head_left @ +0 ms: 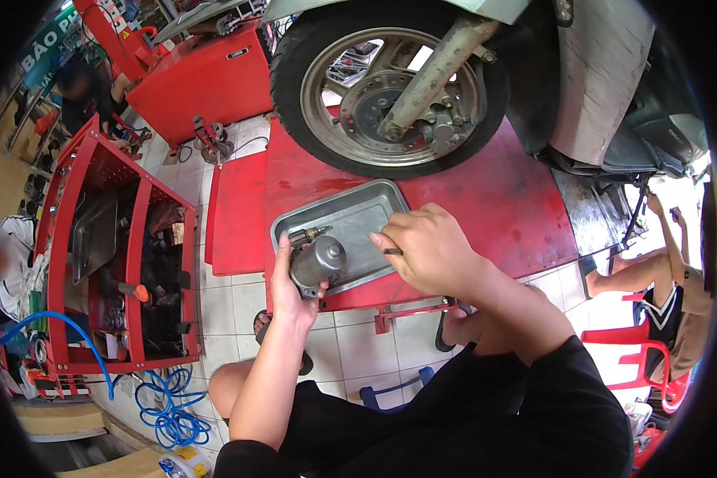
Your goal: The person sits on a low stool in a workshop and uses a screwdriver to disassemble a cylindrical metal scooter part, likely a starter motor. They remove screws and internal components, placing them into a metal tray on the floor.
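My left hand (288, 291) is wrapped round a starter motor (319, 263), a grey metal cylinder with a small round boss on its end, and holds it tilted over the tray's near left edge. Beside it, a slim metal part with a shaft (308, 235) shows behind my fingers; whether it lies in the tray or belongs to the motor I cannot tell. My right hand (434, 251) is closed, above the right side of the metal tray (374, 203). A short, dark piece of something slim sticks out of its fingers, and the rest is hidden in my grip.
The tray rests on a red lift platform (486, 199), below a scooter's front wheel (390, 88). A red tool cart (127, 231) stands at left, with a coiled blue hose (171, 406) on the floor. Other people sit at both sides; a red plastic chair (633, 350) is at right.
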